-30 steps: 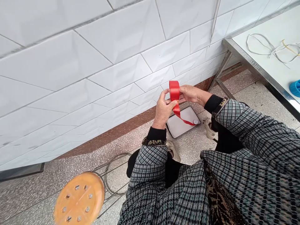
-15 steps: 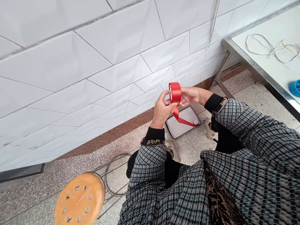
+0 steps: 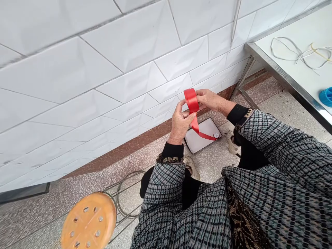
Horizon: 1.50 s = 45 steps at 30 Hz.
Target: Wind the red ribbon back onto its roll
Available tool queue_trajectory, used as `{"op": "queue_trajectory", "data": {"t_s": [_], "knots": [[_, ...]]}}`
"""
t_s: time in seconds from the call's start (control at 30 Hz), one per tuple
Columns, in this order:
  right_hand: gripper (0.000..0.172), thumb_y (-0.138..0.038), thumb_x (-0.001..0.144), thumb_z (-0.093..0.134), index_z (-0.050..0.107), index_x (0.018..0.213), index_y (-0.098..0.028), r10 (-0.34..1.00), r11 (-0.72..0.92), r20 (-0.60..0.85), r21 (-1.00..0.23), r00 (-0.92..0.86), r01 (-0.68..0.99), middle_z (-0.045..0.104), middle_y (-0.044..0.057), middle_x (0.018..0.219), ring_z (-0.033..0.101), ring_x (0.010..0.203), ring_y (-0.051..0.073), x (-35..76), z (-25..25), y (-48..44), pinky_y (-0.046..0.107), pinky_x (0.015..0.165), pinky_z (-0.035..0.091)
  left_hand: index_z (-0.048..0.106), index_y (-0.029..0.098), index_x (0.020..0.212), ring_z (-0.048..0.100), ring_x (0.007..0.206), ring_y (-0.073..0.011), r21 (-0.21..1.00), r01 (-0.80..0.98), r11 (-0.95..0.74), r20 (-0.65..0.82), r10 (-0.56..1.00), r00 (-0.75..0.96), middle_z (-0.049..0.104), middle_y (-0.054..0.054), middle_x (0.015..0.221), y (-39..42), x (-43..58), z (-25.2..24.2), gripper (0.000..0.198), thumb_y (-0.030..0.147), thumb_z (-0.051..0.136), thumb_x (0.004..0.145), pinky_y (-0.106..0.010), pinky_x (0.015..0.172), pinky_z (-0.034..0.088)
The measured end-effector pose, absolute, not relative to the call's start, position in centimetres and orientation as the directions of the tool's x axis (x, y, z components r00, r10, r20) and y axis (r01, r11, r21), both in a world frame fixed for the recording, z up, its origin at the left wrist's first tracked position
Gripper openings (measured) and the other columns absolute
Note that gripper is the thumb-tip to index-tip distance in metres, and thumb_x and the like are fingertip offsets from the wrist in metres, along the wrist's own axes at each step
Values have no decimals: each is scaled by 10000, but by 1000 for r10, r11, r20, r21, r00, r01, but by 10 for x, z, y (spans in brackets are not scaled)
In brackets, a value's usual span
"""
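A roll of shiny red ribbon [image 3: 191, 99] is held up between my two hands, in front of the tiled wall. My left hand [image 3: 179, 122] grips it from the left, its thumb on the strip at the bottom of the roll. On the other side, the fingers of my right hand [image 3: 211, 100] close on the roll's right edge. From the roll a loose red strip hangs down and runs right to a small round white disc [image 3: 216, 135]. That disc is over a white rectangular board or tray [image 3: 199, 141] with a dark edge, on the floor below.
A round orange stool [image 3: 89, 221] with a wire frame stands at lower left. At right is a metal-edged table [image 3: 278, 71] bearing tangled white cords [image 3: 298, 55] and a blue plastic object [image 3: 326, 97]. The white tiled wall [image 3: 124, 69] rises ahead.
The red roll has tilted and shifted slightly left and up. My right hand has moved up along the roll's right side, while my left hand keeps its grip.
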State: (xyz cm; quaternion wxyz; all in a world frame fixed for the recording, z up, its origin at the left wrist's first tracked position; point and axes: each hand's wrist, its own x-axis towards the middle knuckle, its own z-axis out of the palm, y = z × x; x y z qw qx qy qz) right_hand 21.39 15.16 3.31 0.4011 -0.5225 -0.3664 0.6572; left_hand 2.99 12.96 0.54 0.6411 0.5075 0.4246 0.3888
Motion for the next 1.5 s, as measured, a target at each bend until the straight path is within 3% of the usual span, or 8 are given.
{"op": "queue_trajectory", "data": {"t_s": [0.5,0.6,0.77,0.93,1.1,1.2,1.37,1.5], "knots": [[155,-225,934,818,681,912,-153,861,-505,-489,-796,-137,-333,706,35,731,698,729,176,214,29,153,359,836,680,422,237,1698,466,364,-98,972,36,231,-217,835,505,597,98,560,125,24,7,927,249,807,855,-235,392,416],[175,-287,979,799,658,943,-189,866,-490,-488,-790,-104,-369,692,26,701,710,742,193,212,20,157,373,860,687,557,249,1551,495,390,-105,980,8,199,-190,923,336,586,95,569,124,34,1,726,251,796,866,-235,426,425],[139,-270,986,738,637,925,-196,877,-449,-480,-812,-9,-373,677,10,684,705,735,192,210,17,163,369,878,674,697,218,949,548,563,-101,998,22,57,-59,988,140,642,27,713,127,44,-7,154,336,783,900,-231,548,462],[189,-280,978,750,609,877,-204,891,-419,-453,-826,4,-377,671,10,693,689,751,184,211,22,163,341,876,661,666,205,846,651,798,-147,987,-129,99,-69,974,214,666,-13,822,125,48,1,241,381,828,878,-286,777,580],[173,-285,993,725,626,880,-198,876,-429,-481,-796,16,-426,690,23,703,669,718,181,210,24,161,318,796,645,611,207,848,393,486,-57,909,-279,311,-212,919,332,560,42,699,119,58,7,330,435,841,909,-216,482,351],[177,-320,1012,709,650,902,-193,857,-478,-513,-758,-47,-445,717,48,726,697,733,193,210,27,158,309,770,636,596,202,788,310,459,-48,943,-206,262,-203,942,267,559,44,681,119,62,7,321,401,813,919,-223,449,254],[315,-506,1012,751,668,932,-213,823,-559,-546,-728,-158,-396,723,47,718,729,749,204,213,32,155,296,755,640,645,204,743,491,615,-117,994,108,13,-23,995,93,592,33,670,123,63,8,209,251,785,891,-253,609,405],[389,-591,1005,744,713,991,-204,809,-588,-540,-721,-233,-367,735,53,716,750,765,216,218,35,155,303,762,647,648,203,744,545,682,-138,982,182,-53,43,997,60,641,21,714,123,65,7,188,196,781,877,-274,698,441]]}}
